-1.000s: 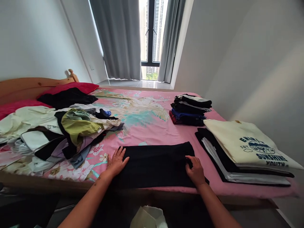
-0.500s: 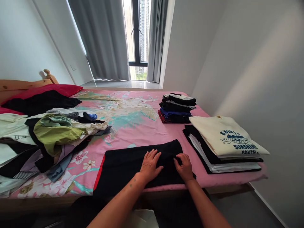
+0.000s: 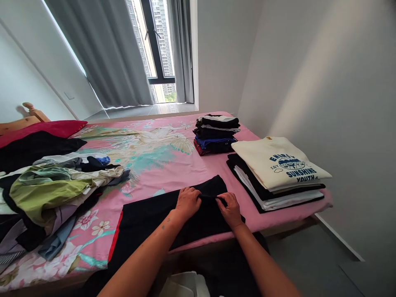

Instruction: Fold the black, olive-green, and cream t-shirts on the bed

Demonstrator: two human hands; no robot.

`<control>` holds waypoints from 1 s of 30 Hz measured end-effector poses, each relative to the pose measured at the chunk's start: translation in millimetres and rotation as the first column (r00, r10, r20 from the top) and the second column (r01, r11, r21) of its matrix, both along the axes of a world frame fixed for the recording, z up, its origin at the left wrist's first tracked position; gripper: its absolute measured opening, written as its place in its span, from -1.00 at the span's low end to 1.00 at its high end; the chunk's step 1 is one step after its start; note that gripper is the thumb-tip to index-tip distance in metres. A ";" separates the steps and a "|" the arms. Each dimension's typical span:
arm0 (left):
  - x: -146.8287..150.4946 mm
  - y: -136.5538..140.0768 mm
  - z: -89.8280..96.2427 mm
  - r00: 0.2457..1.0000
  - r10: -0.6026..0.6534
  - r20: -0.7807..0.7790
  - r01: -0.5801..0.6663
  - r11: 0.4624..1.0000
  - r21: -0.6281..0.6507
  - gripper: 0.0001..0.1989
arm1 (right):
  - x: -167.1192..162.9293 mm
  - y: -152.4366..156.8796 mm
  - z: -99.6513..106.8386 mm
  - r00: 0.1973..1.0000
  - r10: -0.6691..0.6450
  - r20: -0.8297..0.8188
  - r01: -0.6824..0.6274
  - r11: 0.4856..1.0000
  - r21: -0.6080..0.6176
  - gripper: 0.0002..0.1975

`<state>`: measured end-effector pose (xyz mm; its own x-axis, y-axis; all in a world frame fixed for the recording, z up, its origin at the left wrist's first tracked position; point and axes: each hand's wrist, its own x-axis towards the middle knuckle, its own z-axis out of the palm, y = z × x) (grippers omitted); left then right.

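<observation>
A black garment with a red edge at its left end lies flattened along the front of the bed; its exact kind does not show. My left hand is closed on the cloth near the middle, fingers curled. To its right, my right hand pinches the same black cloth between thumb and fingers. A small ridge of fabric is raised between the two hands.
Loose clothes are heaped on the left of the bed. Folded dark clothes stand at the far right. Nearer, a stack topped by a cream sweatshirt sits by the bed's right edge.
My left hand, spread flat on the cloth before, has curled its fingers and gripped it. The right hand keeps its pinch. The view has turned to the right and tilted.
</observation>
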<state>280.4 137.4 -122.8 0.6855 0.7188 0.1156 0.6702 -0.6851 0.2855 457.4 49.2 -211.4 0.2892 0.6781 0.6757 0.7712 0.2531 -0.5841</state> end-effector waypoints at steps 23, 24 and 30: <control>33.1 -11.4 -41.7 0.685 0.388 0.616 -0.036 0.863 -0.504 -0.65 | -3.7 -5.1 -0.3 1.000 -0.005 0.031 0.003 0.998 0.064 -0.86; 30.9 -9.9 -41.2 0.645 0.423 0.637 -0.029 0.846 -0.533 -0.58 | -4.3 -6.2 0.4 0.998 0.021 0.066 -0.024 0.999 0.042 -0.86; 23.1 -10.7 -35.7 0.362 0.576 0.733 0.213 0.715 -0.666 -0.59 | -12.9 -3.7 13.8 0.924 0.278 0.265 -0.241 0.957 -0.163 -0.81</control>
